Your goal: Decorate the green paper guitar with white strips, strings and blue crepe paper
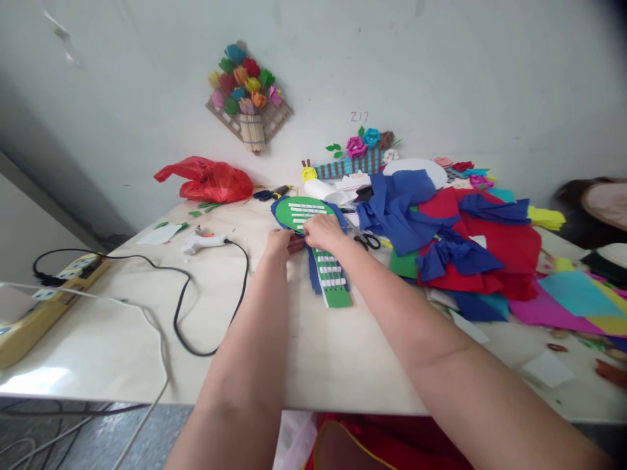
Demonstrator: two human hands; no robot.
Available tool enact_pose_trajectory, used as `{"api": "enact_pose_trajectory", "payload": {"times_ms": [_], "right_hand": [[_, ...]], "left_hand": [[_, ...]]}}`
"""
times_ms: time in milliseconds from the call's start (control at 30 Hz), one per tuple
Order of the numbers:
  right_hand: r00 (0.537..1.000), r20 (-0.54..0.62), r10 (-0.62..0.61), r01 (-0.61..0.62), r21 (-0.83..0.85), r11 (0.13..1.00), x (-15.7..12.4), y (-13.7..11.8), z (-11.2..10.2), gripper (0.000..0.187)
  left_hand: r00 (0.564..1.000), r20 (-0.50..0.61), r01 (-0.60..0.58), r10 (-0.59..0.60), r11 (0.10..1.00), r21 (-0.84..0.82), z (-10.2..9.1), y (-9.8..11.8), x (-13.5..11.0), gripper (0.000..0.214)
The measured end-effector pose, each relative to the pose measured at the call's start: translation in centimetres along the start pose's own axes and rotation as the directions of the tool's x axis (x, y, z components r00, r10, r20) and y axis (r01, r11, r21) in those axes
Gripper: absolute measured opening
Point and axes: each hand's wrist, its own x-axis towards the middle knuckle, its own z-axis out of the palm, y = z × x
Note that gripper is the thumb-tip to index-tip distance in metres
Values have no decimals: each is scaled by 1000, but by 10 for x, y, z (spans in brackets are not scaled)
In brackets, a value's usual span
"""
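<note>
A guitar-shaped paper craft [337,299] lies on the table, its rounded green body pointing away from me and its neck toward me. White strips cross the green face, and blue paper [314,271] shows behind it, past its edges. My left hand [284,241] is at the left edge where body meets neck, fingers curled against the blue paper and partly hidden. Just to the right, my right hand [323,231] bends over the lower body, its fingertips pinched down at the same edge. What exactly lies between the fingertips is too small to make out.
A white glue gun [203,244] lies left, its black cord looping toward a yellow power strip [73,281]. Scissors [367,241] and heaped crepe paper [482,241] are on the right. A red plastic bag [210,179] and pliers [272,193] sit behind.
</note>
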Motion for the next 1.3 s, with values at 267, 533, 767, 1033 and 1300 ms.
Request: {"api": "enact_pose_trajectory", "payload": {"times_ms": [267,533,767,1033,1300], "right_hand": [[1000,-23,11,-11,1,1000,-1,1,1,30],[998,-21,57,-56,39,998,2,1,3,29],[986,7,169,-168,140,976,3,3,2,28],[944,17,329,-326,188,926,8,-1,1,28],[919,60,390,-392,269,880,17,5,8,26]], "left_hand": [[1000,2,-9,9,1000,-7,-1,0,-2,12],[1000,-24,-10,10,1000,-1,2,1,-6,17],[1000,-6,-26,26,1000,2,1,-1,-4,17],[999,-25,-42,42,999,5,3,-3,-2,17],[998,-21,-62,62,998,4,3,-5,-2,18]]}}
